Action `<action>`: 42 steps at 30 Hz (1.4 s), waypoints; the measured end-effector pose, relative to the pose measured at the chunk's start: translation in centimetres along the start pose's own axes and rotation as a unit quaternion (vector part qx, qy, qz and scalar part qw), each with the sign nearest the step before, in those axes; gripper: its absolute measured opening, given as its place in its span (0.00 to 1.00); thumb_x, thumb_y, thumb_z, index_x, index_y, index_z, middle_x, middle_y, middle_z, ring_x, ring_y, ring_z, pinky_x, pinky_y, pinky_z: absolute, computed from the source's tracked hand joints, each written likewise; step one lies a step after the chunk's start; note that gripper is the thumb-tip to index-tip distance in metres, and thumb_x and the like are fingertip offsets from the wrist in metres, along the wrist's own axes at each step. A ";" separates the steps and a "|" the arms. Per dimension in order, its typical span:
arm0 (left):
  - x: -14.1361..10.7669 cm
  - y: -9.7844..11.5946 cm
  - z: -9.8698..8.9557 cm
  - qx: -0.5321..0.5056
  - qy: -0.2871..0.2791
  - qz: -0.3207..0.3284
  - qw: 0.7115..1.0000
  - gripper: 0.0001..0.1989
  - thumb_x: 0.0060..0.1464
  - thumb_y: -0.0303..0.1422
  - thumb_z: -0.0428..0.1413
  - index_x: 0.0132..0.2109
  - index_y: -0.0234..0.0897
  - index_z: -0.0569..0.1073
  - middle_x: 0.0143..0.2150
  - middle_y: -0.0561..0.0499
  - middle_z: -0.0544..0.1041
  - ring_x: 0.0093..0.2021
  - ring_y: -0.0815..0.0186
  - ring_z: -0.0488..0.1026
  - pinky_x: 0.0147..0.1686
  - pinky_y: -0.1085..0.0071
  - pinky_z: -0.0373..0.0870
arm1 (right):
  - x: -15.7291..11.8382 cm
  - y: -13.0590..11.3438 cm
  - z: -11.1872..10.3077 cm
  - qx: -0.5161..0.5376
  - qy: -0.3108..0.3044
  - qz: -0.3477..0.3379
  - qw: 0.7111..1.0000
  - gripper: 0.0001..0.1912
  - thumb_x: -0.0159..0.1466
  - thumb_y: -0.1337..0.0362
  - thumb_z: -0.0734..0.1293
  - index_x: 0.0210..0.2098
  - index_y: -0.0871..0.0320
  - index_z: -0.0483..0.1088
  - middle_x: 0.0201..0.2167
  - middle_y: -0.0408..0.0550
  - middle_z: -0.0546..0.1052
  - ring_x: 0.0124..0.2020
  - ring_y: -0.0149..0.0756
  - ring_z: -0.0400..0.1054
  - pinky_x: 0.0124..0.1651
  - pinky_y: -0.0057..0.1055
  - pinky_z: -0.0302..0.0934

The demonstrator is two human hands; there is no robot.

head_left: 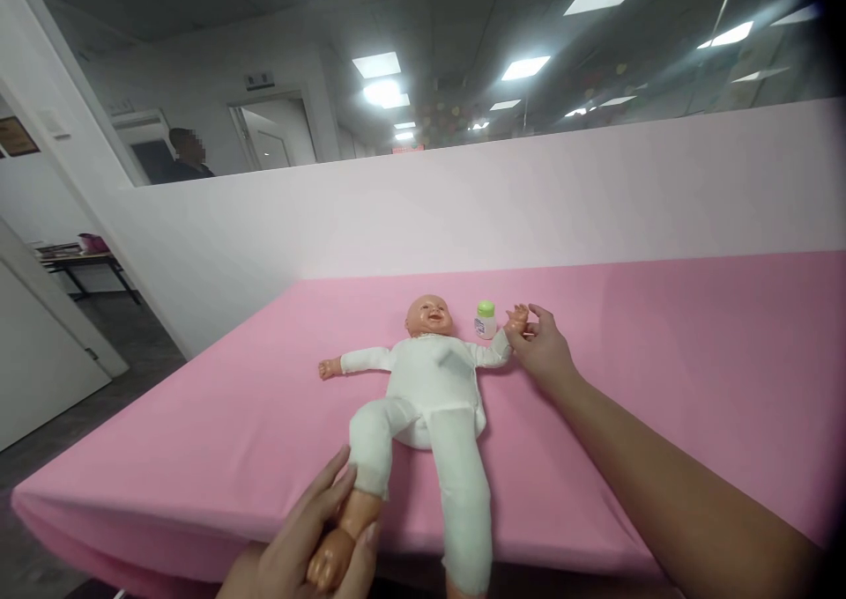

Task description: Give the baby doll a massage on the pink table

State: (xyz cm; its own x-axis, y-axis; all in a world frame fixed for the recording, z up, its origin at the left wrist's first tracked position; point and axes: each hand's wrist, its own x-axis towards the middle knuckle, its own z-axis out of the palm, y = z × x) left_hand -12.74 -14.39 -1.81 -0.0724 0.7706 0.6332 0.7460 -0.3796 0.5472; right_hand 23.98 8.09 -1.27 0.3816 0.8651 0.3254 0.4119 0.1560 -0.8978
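Observation:
A baby doll (pixel 436 374) with a white cloth body lies on its back on the pink-covered table (pixel 264 423), head away from me. My left hand (pixel 304 528) is wrapped round the doll's lower leg and foot at the table's near edge, and that leg is bent at the knee. The doll's other leg stretches over the edge. At the right, my right hand (pixel 545 348) holds the doll's raised hand and wrist between thumb and fingers. Its other arm lies stretched out to the left. Just beside the held wrist stands a small clear jar (pixel 486 324) with a green lid.
Behind the table runs a low white wall (pixel 529 203) with glass above it. Through the glass a person (pixel 189 154) shows at the left. A white door (pixel 46 343) and a dark-legged table (pixel 85 260) are off to the left.

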 end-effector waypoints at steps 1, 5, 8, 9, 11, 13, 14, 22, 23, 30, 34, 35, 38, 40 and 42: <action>0.9 0.5 0.5 -0.014 0.001 0.002 1.000 0.21 0.54 0.39 0.64 0.56 0.45 0.79 0.60 0.46 0.79 0.55 0.49 0.79 0.52 0.57 0.82 | -0.5 -0.6 0.4 0.023 -0.006 -0.029 0.999 0.38 0.62 0.49 0.71 0.67 0.53 0.58 0.48 0.53 0.80 0.45 0.46 0.78 0.46 0.39 0.71; 5.1 1.3 2.8 -0.024 0.009 0.010 1.000 0.19 0.56 0.38 0.63 0.55 0.43 0.79 0.62 0.45 0.77 0.60 0.50 0.77 0.57 0.57 0.78 | -2.5 -2.6 1.9 0.022 -0.065 -0.161 0.985 0.20 0.65 0.53 0.70 0.54 0.52 0.69 0.44 0.49 0.81 0.43 0.44 0.77 0.45 0.38 0.71; 8.1 1.4 4.3 -0.010 -0.015 -0.012 1.000 0.20 0.57 0.40 0.63 0.56 0.42 0.79 0.60 0.45 0.79 0.59 0.50 0.77 0.57 0.57 0.77 | -3.6 -3.6 2.5 -0.042 -0.132 -0.234 0.962 0.15 0.67 0.57 0.69 0.52 0.50 0.73 0.45 0.46 0.81 0.43 0.44 0.76 0.45 0.39 0.70; 9.0 1.5 4.8 -0.003 -0.029 -0.020 0.999 0.21 0.58 0.41 0.62 0.56 0.42 0.79 0.60 0.46 0.79 0.60 0.50 0.76 0.57 0.57 0.77 | -3.8 -4.0 2.6 -0.056 -0.153 -0.255 0.953 0.14 0.68 0.58 0.68 0.52 0.49 0.75 0.45 0.45 0.81 0.44 0.44 0.75 0.46 0.40 0.69; 10.5 1.5 5.8 0.017 -0.063 -0.035 0.997 0.21 0.60 0.43 0.60 0.58 0.43 0.78 0.60 0.47 0.79 0.60 0.51 0.76 0.57 0.56 0.76 | -4.2 -4.4 2.7 -0.063 -0.193 -0.295 0.934 0.13 0.70 0.59 0.66 0.53 0.45 0.77 0.47 0.43 0.82 0.47 0.44 0.75 0.51 0.41 0.69; 11.5 1.6 6.9 0.039 -0.089 -0.057 0.994 0.22 0.61 0.43 0.58 0.60 0.43 0.77 0.60 0.46 0.79 0.58 0.51 0.77 0.56 0.56 0.75 | -4.4 -4.6 2.7 -0.057 -0.225 -0.317 0.919 0.14 0.73 0.60 0.64 0.53 0.41 0.78 0.48 0.39 0.82 0.51 0.43 0.74 0.55 0.41 0.67; 11.8 1.6 7.4 0.048 -0.096 -0.070 0.992 0.22 0.62 0.42 0.57 0.60 0.42 0.77 0.59 0.45 0.80 0.57 0.51 0.78 0.55 0.56 0.76 | -4.4 -4.5 2.7 -0.056 -0.235 -0.319 0.916 0.14 0.74 0.60 0.64 0.53 0.40 0.78 0.49 0.39 0.82 0.52 0.43 0.74 0.57 0.41 0.67; 11.9 1.1 8.8 0.027 -0.072 -0.079 0.994 0.22 0.62 0.41 0.57 0.60 0.41 0.77 0.58 0.44 0.80 0.55 0.52 0.79 0.54 0.58 0.75 | -4.3 -4.1 2.8 -0.051 -0.238 -0.300 0.922 0.12 0.71 0.61 0.66 0.50 0.44 0.78 0.47 0.41 0.82 0.49 0.44 0.75 0.54 0.42 0.68; 11.8 1.0 8.7 0.018 -0.065 -0.082 0.994 0.22 0.61 0.41 0.58 0.61 0.41 0.76 0.58 0.45 0.80 0.56 0.52 0.79 0.55 0.58 0.75 | -4.3 -4.1 2.8 -0.049 -0.235 -0.295 0.925 0.12 0.71 0.62 0.66 0.51 0.45 0.78 0.47 0.42 0.82 0.49 0.44 0.75 0.53 0.42 0.68; 8.8 0.6 7.5 -0.038 0.002 0.000 0.999 0.23 0.59 0.38 0.60 0.60 0.38 0.76 0.63 0.44 0.77 0.63 0.52 0.73 0.62 0.56 0.72 | -3.3 -2.7 2.6 0.002 -0.165 -0.204 0.965 0.20 0.65 0.61 0.69 0.57 0.48 0.73 0.48 0.45 0.81 0.46 0.44 0.76 0.48 0.40 0.70; 5.4 0.8 5.7 -0.019 0.028 0.043 0.999 0.24 0.58 0.36 0.61 0.61 0.40 0.75 0.64 0.43 0.75 0.63 0.50 0.73 0.61 0.55 0.74 | -1.7 -1.8 1.1 0.102 -0.054 -0.121 0.986 0.26 0.64 0.54 0.71 0.60 0.52 0.69 0.50 0.50 0.80 0.46 0.43 0.76 0.46 0.37 0.71; 4.5 0.8 5.1 -0.019 0.030 0.043 0.998 0.24 0.58 0.36 0.61 0.62 0.41 0.74 0.64 0.43 0.75 0.63 0.50 0.74 0.60 0.55 0.75 | -1.2 -1.7 0.6 0.111 -0.036 -0.097 0.988 0.27 0.64 0.53 0.70 0.61 0.52 0.68 0.51 0.51 0.80 0.47 0.43 0.76 0.46 0.37 0.72; 1.9 0.7 3.2 -0.018 0.042 0.034 0.998 0.26 0.58 0.34 0.61 0.64 0.45 0.72 0.65 0.45 0.74 0.62 0.50 0.75 0.58 0.56 0.77 | 0.2 -0.9 -0.8 0.076 -0.003 -0.016 0.997 0.30 0.63 0.54 0.71 0.62 0.52 0.66 0.54 0.51 0.78 0.48 0.44 0.76 0.47 0.37 0.71; 0.3 0.2 2.0 0.002 0.030 0.044 0.999 0.27 0.57 0.34 0.63 0.64 0.47 0.73 0.64 0.46 0.76 0.59 0.50 0.77 0.54 0.57 0.80 | 0.9 -0.1 -1.4 0.029 0.003 0.036 0.999 0.30 0.60 0.56 0.71 0.60 0.53 0.66 0.51 0.52 0.79 0.45 0.45 0.76 0.44 0.38 0.71; -1.1 -0.4 0.9 0.036 0.012 0.057 0.998 0.27 0.55 0.36 0.65 0.63 0.49 0.74 0.61 0.46 0.78 0.56 0.49 0.79 0.50 0.58 0.83 | 1.3 0.7 -1.6 -0.017 -0.010 0.071 0.997 0.28 0.58 0.57 0.71 0.56 0.55 0.68 0.45 0.53 0.80 0.38 0.46 0.76 0.38 0.37 0.70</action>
State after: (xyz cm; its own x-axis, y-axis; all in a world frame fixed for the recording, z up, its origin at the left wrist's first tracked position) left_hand -12.32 -14.59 -3.21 -0.0006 0.7116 0.7025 0.7954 -0.4255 0.4317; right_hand 26.14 8.55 -1.03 0.4208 0.8871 0.1897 0.3837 0.0155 -0.9233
